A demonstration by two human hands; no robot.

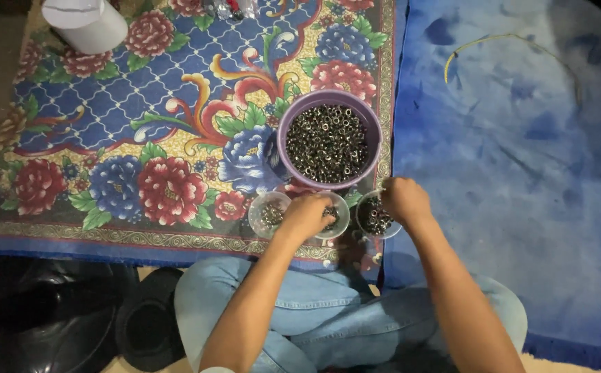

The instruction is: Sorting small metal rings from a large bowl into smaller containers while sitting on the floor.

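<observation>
On floral mat (pixel 141 124), below purple bowl (pixel 329 140) of metal rings: left hand (pixel 305 215) and right hand (pixel 404 199) over small clear cups (pixel 270 215), fingers curled, grip contents indiscernible.

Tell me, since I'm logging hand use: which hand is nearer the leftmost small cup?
Left. The left hand is beside the leftmost cup; the right hand is farther right.

Bare forearms, no sleeves; light blue denim jeans (pixel 328 311) on legs.
</observation>
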